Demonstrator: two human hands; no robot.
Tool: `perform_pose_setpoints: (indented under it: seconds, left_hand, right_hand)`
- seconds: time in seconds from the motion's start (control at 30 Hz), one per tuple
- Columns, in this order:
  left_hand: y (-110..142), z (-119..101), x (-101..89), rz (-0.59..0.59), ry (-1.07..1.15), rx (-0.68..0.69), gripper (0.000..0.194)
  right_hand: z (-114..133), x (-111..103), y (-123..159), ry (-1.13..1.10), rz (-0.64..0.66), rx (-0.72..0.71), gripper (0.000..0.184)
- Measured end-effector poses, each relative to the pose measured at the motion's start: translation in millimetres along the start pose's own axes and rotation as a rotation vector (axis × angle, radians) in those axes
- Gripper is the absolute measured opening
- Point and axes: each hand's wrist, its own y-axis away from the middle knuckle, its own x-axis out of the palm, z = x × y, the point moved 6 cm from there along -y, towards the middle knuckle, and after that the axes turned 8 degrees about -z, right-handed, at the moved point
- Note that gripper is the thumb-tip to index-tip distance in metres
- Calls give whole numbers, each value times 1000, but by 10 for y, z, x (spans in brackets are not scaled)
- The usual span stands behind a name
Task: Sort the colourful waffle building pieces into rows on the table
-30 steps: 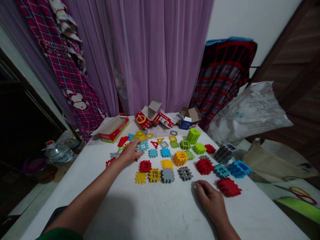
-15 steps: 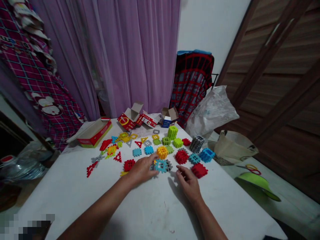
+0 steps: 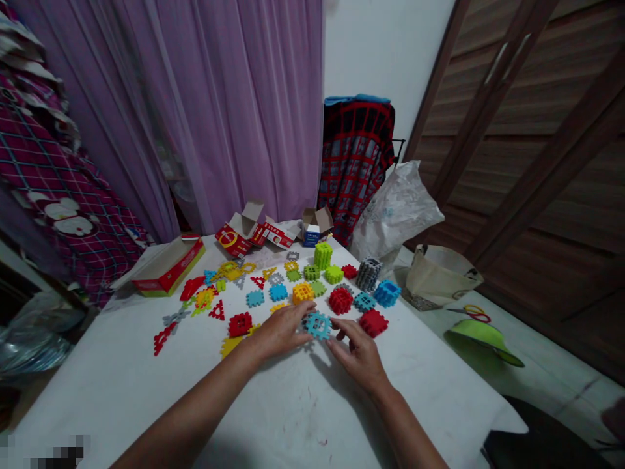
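A light blue square toy building piece [image 3: 318,326] with notched edges and an open middle stands tilted up between my two hands. My left hand [image 3: 284,330] pinches its left side between thumb and fingers. On the opposite edge, the fingertips of my right hand [image 3: 360,353] close around the piece. A darker grey part shows just behind it, mostly covered. Just beyond my left fingers sits a yellow block [image 3: 303,293]. A red notched block [image 3: 374,322] lies beyond my right hand, and a red square piece [image 3: 240,324] is left of my left wrist.
Several coloured pieces and assembled blocks, such as a lime green one [image 3: 323,255] and a blue one [image 3: 387,293], spread across the white table [image 3: 293,417]. Opened boxes [image 3: 234,238] and a long red box [image 3: 170,270] stand at the back. A green basin [image 3: 483,342] is on the floor.
My right hand has come in to the light blue piece, which now shows between both hands rather than beside my left one only. The camera view has turned slightly right.
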Motion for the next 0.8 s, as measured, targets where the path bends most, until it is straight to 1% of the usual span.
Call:
perform_pose_setpoints:
  seconds: [0.27,0.4,0.5,0.57,0.63,0.7,0.8]
  left_hand:
    - [-60,-155,70,36,-15,22,65]
    - [-89,-192,106,32,2,36,64]
    - [-106,-208,144,34,-34,54,66]
    - [-104,-229,187,19,-77,57,65]
    - [-86,-252,249,-25,-144,33,60]
    - [-42,-278,340,-78,-219,-13,54]
    - [59,-313,531,-111,-265,-71,47]
  right_hand:
    - [-89,-120,71,146,-23,26,24]
    - [-114,-181,75,153,-55,42,25]
    - [-135,-179,89,135,-51,65,26]
    - [-160,-170,110,127,-49,97,28]
    - [-204,-186,140,132,-60,135,31]
    - [-274,-264,168,164,-98,157,33]
    - [-464,-538,196,283,-246,210,31]
